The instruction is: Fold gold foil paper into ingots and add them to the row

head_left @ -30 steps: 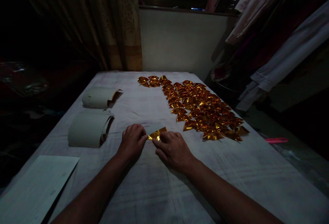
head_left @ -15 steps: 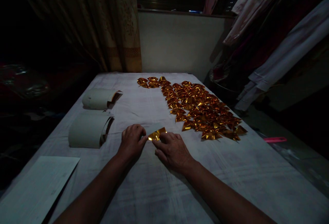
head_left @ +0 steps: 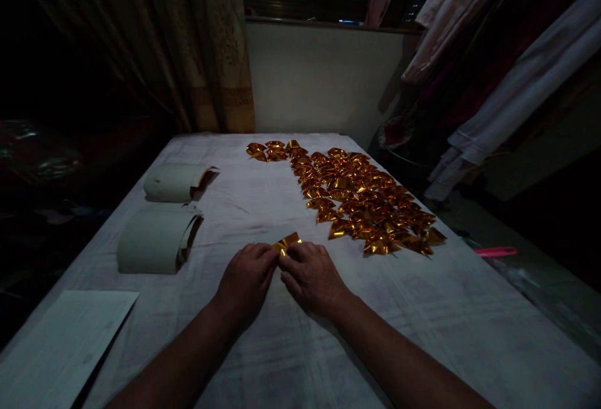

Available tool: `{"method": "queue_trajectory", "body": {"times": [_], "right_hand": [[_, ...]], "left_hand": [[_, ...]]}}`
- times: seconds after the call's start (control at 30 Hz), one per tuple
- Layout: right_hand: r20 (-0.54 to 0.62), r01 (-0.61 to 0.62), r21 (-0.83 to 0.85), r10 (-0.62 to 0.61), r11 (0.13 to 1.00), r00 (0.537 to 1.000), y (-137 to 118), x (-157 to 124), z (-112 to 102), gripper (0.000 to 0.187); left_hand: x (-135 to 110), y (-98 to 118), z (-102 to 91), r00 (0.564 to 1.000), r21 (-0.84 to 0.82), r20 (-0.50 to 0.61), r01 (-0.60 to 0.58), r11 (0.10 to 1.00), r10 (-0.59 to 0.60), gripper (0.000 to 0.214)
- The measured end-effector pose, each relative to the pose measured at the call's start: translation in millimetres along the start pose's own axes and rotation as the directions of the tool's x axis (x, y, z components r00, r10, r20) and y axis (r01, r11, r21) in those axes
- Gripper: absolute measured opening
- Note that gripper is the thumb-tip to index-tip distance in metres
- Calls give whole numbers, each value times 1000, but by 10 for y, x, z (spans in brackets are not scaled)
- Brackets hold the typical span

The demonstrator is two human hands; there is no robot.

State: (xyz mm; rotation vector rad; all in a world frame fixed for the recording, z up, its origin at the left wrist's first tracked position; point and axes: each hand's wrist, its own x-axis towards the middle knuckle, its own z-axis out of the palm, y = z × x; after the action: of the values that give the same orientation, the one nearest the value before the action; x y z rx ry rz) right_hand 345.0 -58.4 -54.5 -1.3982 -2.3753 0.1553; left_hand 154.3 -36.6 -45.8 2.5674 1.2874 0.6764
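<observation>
Between my two hands is a small piece of shiny gold foil paper (head_left: 288, 242), low over the sheet-covered surface. My left hand (head_left: 248, 276) pinches its left side, and its fingers cover that end. On the other side, my right hand (head_left: 312, 274) grips the foil with thumb and fingers closed. The lower part of the piece is hidden behind my fingers. Ahead and to the right lies a broad spread of folded gold foil pieces (head_left: 361, 199), with several more pieces (head_left: 267, 151) at the far edge.
Two curled stacks of pale paper, a nearer one (head_left: 148, 240) and a farther one (head_left: 169, 181), lie at the left. A flat pale sheet (head_left: 70, 334) is at the near left. Clothes (head_left: 526, 77) hang at the right, above a pink handle (head_left: 496, 252).
My left hand has moved right, closer to my right hand, and now covers more of the foil's left side. The view has shifted slightly.
</observation>
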Motion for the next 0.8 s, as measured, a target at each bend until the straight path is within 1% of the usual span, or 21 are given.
{"method": "queue_trajectory", "body": {"times": [0.07,0.17,0.23,0.37,0.57,0.7,0.8], "right_hand": [[-30,-10,54,12,998,999,38,0,14,31],[-114,-64,127,79,990,990,117,6,51,34],[-147,-100,140,121,985,982,164,15,71,36],[-137,-113,130,131,985,982,206,26,69,37],[-97,-45,172,63,984,993,198,33,45,33],[-104,-29,195,50,980,993,201,52,47,34],[-97,-46,198,66,979,993,205,64,50,37]], "left_hand": [[1,4,28,1000,15,20,0,1000,-1,22],[12,-4,40,998,64,62,2,998,-6,24],[20,-3,28,997,98,81,1,995,-9,25],[33,-27,-10,996,153,84,-1,988,-12,22],[115,-106,-29,993,248,108,28,968,-56,15],[170,-91,-31,991,315,126,-3,949,-39,11],[172,-64,-34,993,304,112,-12,952,-23,14]]}}
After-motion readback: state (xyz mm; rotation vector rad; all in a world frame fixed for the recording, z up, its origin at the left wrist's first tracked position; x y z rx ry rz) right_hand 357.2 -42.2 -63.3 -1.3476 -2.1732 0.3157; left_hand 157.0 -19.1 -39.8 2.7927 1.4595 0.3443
